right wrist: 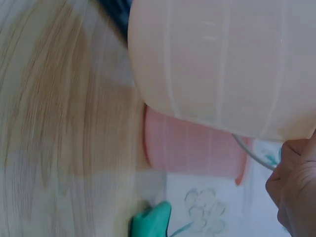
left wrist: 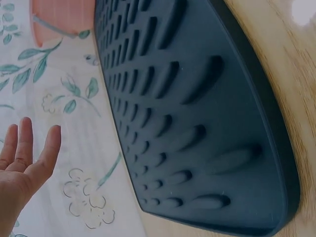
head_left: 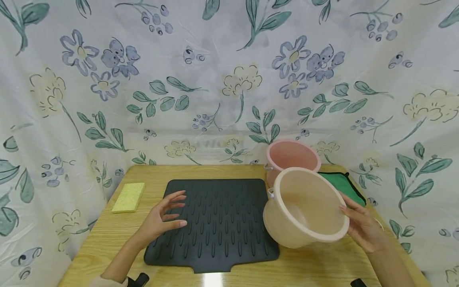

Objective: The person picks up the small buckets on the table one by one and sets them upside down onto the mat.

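Note:
A cream plastic bucket [head_left: 305, 211] is tilted at the right of the table, its mouth facing up and toward the camera. My right hand [head_left: 363, 225] grips its rim at the right side; in the right wrist view the hand [right wrist: 298, 182] shows at the edge of the bucket [right wrist: 222, 64]. Over the black ridged mat [head_left: 215, 223], near its left side, is my left hand [head_left: 163, 217], fingers spread with nothing in them. Behind the cream bucket stands a pink bucket [head_left: 292, 157], partly hidden by it.
A yellow sponge cloth [head_left: 129, 197] lies at the table's left. Under and behind the right hand is a green cloth [head_left: 342, 185] with a black edge. A flowered curtain [head_left: 215, 99] hangs around the wooden table [head_left: 97, 247].

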A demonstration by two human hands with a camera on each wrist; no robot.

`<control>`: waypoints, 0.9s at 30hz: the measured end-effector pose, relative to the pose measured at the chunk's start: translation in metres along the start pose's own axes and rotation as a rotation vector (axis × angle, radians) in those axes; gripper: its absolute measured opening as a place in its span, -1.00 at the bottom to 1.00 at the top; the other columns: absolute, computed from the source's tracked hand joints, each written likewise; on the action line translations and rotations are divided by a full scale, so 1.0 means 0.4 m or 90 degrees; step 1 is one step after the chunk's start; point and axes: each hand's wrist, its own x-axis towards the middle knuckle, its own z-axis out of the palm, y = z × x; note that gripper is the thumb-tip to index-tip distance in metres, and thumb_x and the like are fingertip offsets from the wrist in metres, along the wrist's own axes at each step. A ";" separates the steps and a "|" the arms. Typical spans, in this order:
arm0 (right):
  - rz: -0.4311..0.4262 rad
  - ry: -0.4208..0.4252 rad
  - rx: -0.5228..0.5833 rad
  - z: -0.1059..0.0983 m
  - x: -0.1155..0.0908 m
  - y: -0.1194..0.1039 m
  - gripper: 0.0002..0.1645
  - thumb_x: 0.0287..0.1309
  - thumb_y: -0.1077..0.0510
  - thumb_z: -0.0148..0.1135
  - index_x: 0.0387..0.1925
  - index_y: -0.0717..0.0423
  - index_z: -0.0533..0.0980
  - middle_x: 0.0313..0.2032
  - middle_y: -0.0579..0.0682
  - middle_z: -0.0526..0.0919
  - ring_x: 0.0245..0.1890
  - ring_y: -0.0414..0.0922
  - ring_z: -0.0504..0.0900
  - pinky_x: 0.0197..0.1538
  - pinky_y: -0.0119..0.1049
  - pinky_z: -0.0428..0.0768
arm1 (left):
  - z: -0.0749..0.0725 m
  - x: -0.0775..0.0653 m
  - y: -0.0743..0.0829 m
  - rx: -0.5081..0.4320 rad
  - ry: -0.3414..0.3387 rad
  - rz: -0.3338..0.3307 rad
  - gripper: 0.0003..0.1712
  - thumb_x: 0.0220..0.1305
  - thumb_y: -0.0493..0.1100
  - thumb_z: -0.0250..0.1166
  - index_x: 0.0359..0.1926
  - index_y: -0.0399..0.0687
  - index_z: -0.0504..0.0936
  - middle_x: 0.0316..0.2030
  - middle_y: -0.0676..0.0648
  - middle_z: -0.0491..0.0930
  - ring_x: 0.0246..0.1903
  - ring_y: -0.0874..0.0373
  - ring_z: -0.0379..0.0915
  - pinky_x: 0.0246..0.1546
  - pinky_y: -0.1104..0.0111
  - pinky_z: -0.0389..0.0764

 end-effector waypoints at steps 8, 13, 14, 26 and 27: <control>-0.013 -0.020 0.058 0.031 0.034 0.055 -0.27 0.47 0.36 -0.71 0.50 0.11 0.18 0.39 0.07 0.37 0.23 -0.02 0.52 0.19 -0.22 0.58 | 0.028 0.005 0.006 -0.040 -0.005 0.011 -0.13 0.25 -0.35 0.34 0.50 -0.10 0.14 0.38 -0.33 0.22 0.21 0.29 0.38 0.14 -0.03 0.54; -0.029 -0.029 0.091 0.038 0.051 0.085 -0.30 0.49 0.35 -0.69 0.51 0.12 0.14 0.42 0.11 0.32 0.30 0.01 0.47 0.23 -0.19 0.54 | 0.045 0.010 0.005 -0.088 -0.003 0.025 -0.17 0.28 -0.37 0.29 0.50 -0.14 0.14 0.37 -0.30 0.24 0.25 0.11 0.38 0.13 0.23 0.58; -0.033 -0.030 0.098 0.038 0.055 0.090 -0.30 0.49 0.35 -0.68 0.51 0.12 0.14 0.43 0.11 0.30 0.32 0.01 0.44 0.25 -0.18 0.52 | 0.048 0.011 0.004 -0.098 -0.003 0.026 -0.17 0.28 -0.37 0.29 0.50 -0.14 0.14 0.36 -0.28 0.25 0.25 0.09 0.38 0.13 0.26 0.58; -0.054 -0.042 0.136 0.062 0.083 0.130 -0.31 0.48 0.37 -0.67 0.48 0.21 0.17 0.40 0.15 0.34 0.34 0.00 0.42 0.32 -0.20 0.45 | 0.091 0.023 0.007 -0.160 -0.011 0.036 -0.21 0.30 -0.38 0.26 0.49 -0.20 0.14 0.37 -0.30 0.26 0.26 0.10 0.38 0.15 0.22 0.57; -0.054 -0.039 0.136 0.063 0.084 0.134 -0.32 0.49 0.37 -0.66 0.48 0.21 0.18 0.39 0.16 0.35 0.33 0.00 0.44 0.31 -0.21 0.46 | 0.096 0.025 0.008 -0.162 -0.011 0.033 -0.21 0.30 -0.37 0.26 0.48 -0.17 0.16 0.37 -0.28 0.26 0.26 0.09 0.38 0.15 0.21 0.57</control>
